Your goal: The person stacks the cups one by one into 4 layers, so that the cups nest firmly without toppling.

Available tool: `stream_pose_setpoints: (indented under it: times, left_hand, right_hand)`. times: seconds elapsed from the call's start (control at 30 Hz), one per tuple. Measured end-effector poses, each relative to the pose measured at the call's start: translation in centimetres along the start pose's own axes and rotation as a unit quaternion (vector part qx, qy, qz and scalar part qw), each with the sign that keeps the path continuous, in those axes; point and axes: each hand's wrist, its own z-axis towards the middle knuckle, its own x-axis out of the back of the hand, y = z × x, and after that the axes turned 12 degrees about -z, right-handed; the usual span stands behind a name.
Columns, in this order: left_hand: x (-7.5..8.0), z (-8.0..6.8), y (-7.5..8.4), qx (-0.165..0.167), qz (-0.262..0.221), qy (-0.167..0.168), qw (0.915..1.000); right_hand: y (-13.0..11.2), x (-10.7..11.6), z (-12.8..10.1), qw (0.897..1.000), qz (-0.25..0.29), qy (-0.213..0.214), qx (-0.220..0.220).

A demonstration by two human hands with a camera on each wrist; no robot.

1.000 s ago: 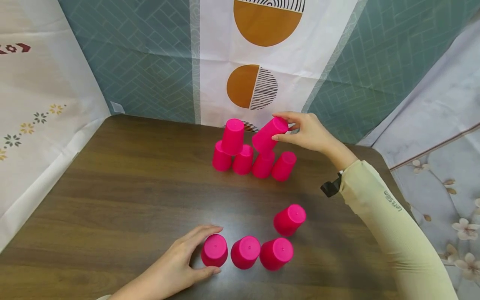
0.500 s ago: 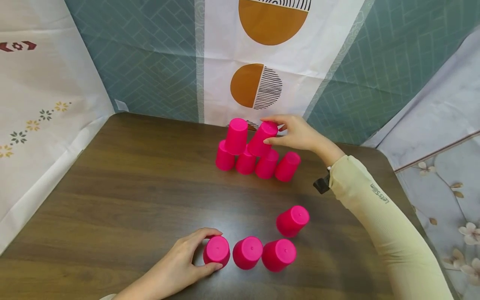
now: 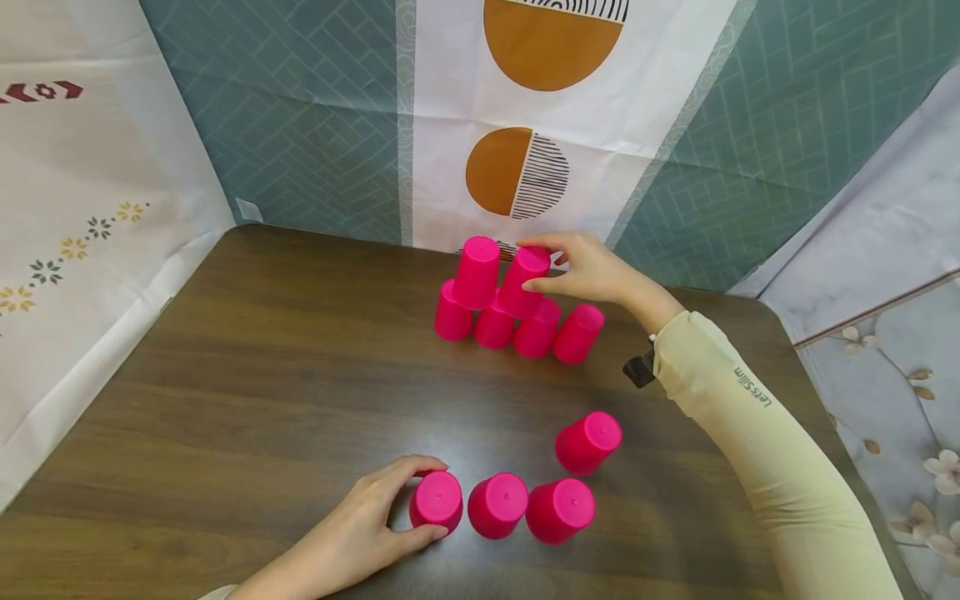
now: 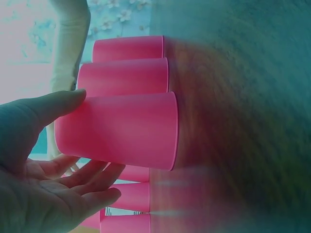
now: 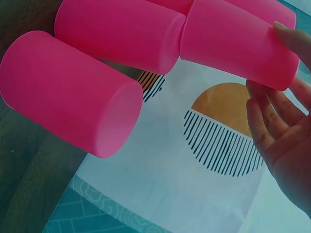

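Observation:
Toward the back, several pink cups stand upside down in a row, among them a left-end cup [image 3: 453, 315] and a right-end cup [image 3: 578, 335]. One upper cup [image 3: 477, 275] rests across the two leftmost. Beside it my right hand [image 3: 592, 271] pinches another pink cup [image 3: 522, 287] near its base; its rim sits over the middle cups of the row, as the held cup [image 5: 233, 43] in the right wrist view also shows. At the front my left hand [image 3: 363, 517] grips an upside-down pink cup [image 4: 116, 128], thumb on one side and fingers on the other.
Right of the left hand stand two more upturned cups, a nearer one [image 3: 498, 506] and one beyond it [image 3: 561, 511]. Another single cup [image 3: 587, 443] stands behind them. Patterned cloth [image 3: 300, 117] hangs right behind the wooden table [image 3: 300, 375].
My right hand has moved left and lowered its cup, which was tilted, onto the row beside the other upper cup. The left hand stays at its cup; the view has shifted slightly.

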Motion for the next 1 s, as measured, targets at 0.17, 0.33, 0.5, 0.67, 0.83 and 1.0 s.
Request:
stream_pose_setpoints:
  times: [0.17,0.33,0.5,0.67,0.83,1.0]
  left_hand:
    - [-0.1,0.1,0.0,-0.004,-0.008,-0.005,1.0000]
    - [-0.2,0.2,0.0,-0.001,-0.014,-0.007,0.9999]
    - [-0.3,0.3,0.0,0.007,-0.022,-0.011,0.9997]
    - [-0.4,0.3,0.0,0.013,-0.029,-0.005,0.9995]
    - [-0.4,0.2,-0.1,0.021,-0.025,0.004,0.9994]
    - [-0.4,0.4,-0.1,0.027,-0.026,0.003,0.9993]
  right_hand:
    - [0.1,0.0,0.0,1.000,-0.003,0.008,0.007]
    - [0.3,-0.2,-0.2,1.000,0.001,0.010,0.004]
    - [0.6,-0.1,-0.6,1.000,0.026,-0.006,-0.006]
    - [1.1,-0.1,-1.8,0.997,0.067,-0.020,-0.019]
    - [1.7,-0.4,-3.8,0.997,0.078,-0.005,-0.028]
    - [1.5,-0.6,-6.3,0.997,0.066,0.032,-0.026]
